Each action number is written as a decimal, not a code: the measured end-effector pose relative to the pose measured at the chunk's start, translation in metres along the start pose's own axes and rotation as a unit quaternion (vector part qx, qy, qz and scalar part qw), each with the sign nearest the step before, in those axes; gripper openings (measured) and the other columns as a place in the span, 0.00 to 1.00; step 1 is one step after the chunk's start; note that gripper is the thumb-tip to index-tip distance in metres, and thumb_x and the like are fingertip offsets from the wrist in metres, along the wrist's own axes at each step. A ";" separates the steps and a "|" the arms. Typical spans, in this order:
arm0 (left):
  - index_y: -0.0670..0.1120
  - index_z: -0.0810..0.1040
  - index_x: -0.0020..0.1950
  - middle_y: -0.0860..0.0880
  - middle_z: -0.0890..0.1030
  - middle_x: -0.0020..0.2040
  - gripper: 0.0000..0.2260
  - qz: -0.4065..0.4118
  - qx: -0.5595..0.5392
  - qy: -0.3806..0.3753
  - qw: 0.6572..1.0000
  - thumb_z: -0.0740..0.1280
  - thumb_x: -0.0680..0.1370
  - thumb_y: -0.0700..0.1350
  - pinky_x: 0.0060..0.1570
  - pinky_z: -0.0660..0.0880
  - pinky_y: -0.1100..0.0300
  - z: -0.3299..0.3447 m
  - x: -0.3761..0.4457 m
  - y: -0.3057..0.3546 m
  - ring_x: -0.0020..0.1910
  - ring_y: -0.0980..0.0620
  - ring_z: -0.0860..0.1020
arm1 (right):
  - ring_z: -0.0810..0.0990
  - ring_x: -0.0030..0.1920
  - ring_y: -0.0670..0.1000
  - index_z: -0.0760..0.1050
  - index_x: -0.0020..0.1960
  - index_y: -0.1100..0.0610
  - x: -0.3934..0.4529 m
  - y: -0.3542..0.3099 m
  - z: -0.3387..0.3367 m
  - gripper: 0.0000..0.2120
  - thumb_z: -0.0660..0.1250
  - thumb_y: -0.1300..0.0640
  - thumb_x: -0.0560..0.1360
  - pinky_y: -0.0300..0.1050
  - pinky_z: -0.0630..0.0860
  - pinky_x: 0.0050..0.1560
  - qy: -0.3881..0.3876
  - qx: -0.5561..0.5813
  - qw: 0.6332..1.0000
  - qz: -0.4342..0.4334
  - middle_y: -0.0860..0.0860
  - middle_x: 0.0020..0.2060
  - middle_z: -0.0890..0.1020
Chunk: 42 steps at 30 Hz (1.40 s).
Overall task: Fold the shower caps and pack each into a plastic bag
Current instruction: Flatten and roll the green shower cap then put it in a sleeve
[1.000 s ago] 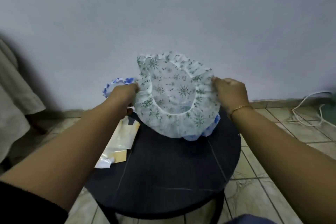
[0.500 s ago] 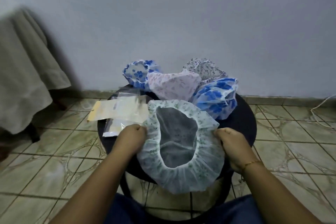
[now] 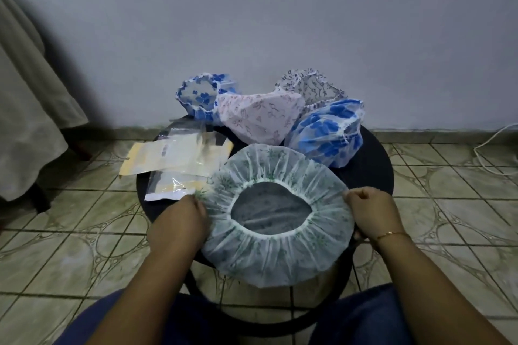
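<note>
Left hand (image 3: pixel 179 221) and right hand (image 3: pixel 372 211), fingers curled, grip opposite edges of a green-patterned shower cap (image 3: pixel 276 255) over the round table (image 3: pixel 375 165).

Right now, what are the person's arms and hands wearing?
Both forearms are bare, with no sleeves in view and no gloves on the left hand or right hand. A thin gold-coloured bracelet circles the right wrist. No rings can be made out.

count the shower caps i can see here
5. A green-print cap is held flat at the table's near edge by the left hand and right hand. Behind it: blue-flower cap, pink cap, grey-print cap, blue cap. More may be hidden underneath.
</note>
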<state>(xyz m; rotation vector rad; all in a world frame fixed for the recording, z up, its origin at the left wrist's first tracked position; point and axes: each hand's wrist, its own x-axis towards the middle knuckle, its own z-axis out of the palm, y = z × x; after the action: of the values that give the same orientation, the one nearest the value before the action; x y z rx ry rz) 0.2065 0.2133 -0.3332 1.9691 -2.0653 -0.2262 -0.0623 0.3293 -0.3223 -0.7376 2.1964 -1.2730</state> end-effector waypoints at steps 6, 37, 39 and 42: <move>0.45 0.72 0.56 0.44 0.72 0.54 0.15 0.147 -0.034 0.120 0.981 0.67 0.71 0.39 0.38 0.67 0.54 -0.011 -0.021 0.007 0.50 0.41 0.74 | 0.81 0.36 0.55 0.67 0.66 0.60 -0.002 0.009 -0.010 0.26 0.64 0.45 0.75 0.45 0.76 0.28 -0.076 0.239 0.967 0.035 0.60 0.44 0.82; 0.53 0.64 0.43 0.48 0.72 0.40 0.12 0.050 -0.369 -0.089 0.924 0.68 0.76 0.46 0.38 0.68 0.55 -0.007 -0.014 0.000 0.37 0.49 0.71 | 0.74 0.36 0.48 0.70 0.60 0.55 -0.009 0.021 -0.013 0.17 0.69 0.59 0.73 0.44 0.71 0.40 0.034 0.009 0.988 -0.152 0.50 0.33 0.73; 0.51 0.64 0.45 0.49 0.70 0.37 0.11 0.050 -0.345 -0.067 0.935 0.67 0.76 0.44 0.37 0.67 0.55 -0.006 -0.012 -0.002 0.35 0.49 0.70 | 0.72 0.34 0.47 0.70 0.61 0.57 -0.002 0.020 -0.011 0.17 0.69 0.60 0.73 0.40 0.69 0.37 0.051 -0.011 0.987 -0.150 0.49 0.33 0.73; 0.48 0.64 0.47 0.48 0.71 0.35 0.10 0.057 -0.294 -0.043 0.953 0.67 0.76 0.41 0.33 0.65 0.56 -0.007 -0.015 -0.005 0.33 0.49 0.70 | 0.71 0.34 0.46 0.71 0.60 0.58 0.006 0.017 -0.011 0.16 0.69 0.60 0.74 0.37 0.66 0.34 0.072 -0.047 0.985 -0.147 0.49 0.33 0.72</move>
<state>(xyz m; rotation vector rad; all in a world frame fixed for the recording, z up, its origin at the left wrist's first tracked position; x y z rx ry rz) 0.2135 0.2283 -0.3298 1.4939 -1.8594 -0.8096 -0.0769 0.3392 -0.3335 -1.0716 2.3410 -1.4087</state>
